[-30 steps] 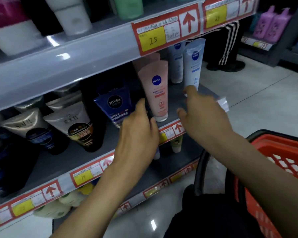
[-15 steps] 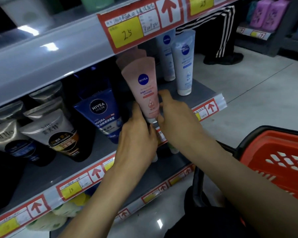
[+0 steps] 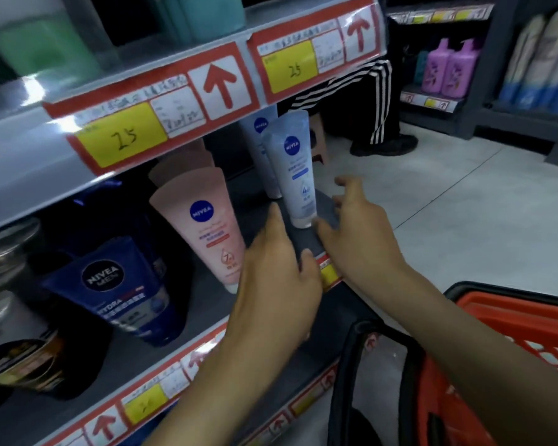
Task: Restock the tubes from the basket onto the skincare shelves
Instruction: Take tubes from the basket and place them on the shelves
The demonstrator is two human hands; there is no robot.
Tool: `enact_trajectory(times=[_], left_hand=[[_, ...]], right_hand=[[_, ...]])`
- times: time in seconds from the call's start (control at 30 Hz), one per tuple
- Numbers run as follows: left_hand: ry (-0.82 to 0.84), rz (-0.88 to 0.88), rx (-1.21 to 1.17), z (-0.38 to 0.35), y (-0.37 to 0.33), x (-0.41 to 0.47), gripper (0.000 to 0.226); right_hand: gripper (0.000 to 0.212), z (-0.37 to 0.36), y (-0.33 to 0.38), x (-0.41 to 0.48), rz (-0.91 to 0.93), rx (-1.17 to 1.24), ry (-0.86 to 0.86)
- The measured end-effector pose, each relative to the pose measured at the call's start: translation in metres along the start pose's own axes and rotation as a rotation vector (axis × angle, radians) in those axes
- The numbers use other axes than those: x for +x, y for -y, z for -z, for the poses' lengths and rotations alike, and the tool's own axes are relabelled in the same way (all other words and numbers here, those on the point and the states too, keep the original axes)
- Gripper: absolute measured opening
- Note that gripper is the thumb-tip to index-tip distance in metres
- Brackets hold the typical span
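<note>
Step judged: squaring pale tube (image 3: 295,175) on shelf (image 3: 306,243) | best done by nudging its cap from both sides, clear of pink tube (image 3: 207,226) at 8 o'clock | left hand (image 3: 277,278) and right hand (image 3: 358,239) were spread, gripping nothing, flanking cap | tube stood cap-down, logo outward, near shelf's end | basket (image 3: 512,333) at 4 o'clock

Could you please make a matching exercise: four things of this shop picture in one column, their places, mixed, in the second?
1 pink tube
2 pale blue tube
3 dark blue tube
4 red basket

a lower right corner
b between left hand and right hand
c just left of the left hand
d farthest left of these three tubes

Pairs: 1-c, 2-b, 3-d, 4-a.
</note>
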State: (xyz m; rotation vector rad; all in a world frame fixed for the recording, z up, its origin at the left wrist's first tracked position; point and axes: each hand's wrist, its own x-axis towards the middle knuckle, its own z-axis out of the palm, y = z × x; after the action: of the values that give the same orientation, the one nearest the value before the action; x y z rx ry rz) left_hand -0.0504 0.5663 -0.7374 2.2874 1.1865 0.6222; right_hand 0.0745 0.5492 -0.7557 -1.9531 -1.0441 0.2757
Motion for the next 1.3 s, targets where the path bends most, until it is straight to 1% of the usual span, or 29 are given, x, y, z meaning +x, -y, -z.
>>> enact_trajectory(times=[0.1,0.2,0.33,0.53,0.7,0.8,0.97,1.03,1.13,1.23,1.3], left_hand=[[0.027,0.041,-0.011,-0.009,0.001,0.027,0.073],[0.034,0.073,-0.018,-0.014,0.005,0.042,0.068],[0.043,0.054,-0.014,-0.019,0.013,0.049,0.065],[0.026,0.09,0.0,-0.019,0.018,0.053,0.062],[0.048,0.085,0.0,-0.015,0.013,0.047,0.058],[0.046,0.072,-0.031,-0.007,0.006,0.035,0.066],[0.028,-0.005,-0.047,0.012,-0.016,0.009,0.06],[0.04,-0.018,-0.058,0.022,-0.026,-0.001,0.062],[0.039,-0.047,-0.07,0.043,-0.04,-0.019,0.062],[0.0,-0.093,-0.075,0.069,-0.051,-0.036,0.058],[-0.021,-0.093,-0.067,0.089,-0.054,-0.046,0.059]], right_hand=[[0.056,-0.007,-0.007,0.012,0.003,-0.019,0.035],[0.051,-0.015,-0.012,0.016,0.036,-0.05,0.015],[0.046,-0.02,-0.016,0.019,0.085,-0.07,-0.008],[0.039,-0.026,-0.013,0.017,0.09,-0.097,-0.092],[0.041,-0.023,-0.011,0.014,0.095,-0.088,-0.071],[0.041,-0.011,-0.01,0.005,0.082,-0.072,-0.102],[0.038,0.024,-0.002,-0.02,0.058,-0.135,-0.146],[0.037,0.04,0.004,-0.034,0.05,-0.16,-0.156],[0.038,0.061,0.021,-0.053,0.048,-0.191,-0.161],[0.039,0.079,0.045,-0.07,0.055,-0.207,-0.157],[0.038,0.088,0.065,-0.081,0.082,-0.209,-0.163]])
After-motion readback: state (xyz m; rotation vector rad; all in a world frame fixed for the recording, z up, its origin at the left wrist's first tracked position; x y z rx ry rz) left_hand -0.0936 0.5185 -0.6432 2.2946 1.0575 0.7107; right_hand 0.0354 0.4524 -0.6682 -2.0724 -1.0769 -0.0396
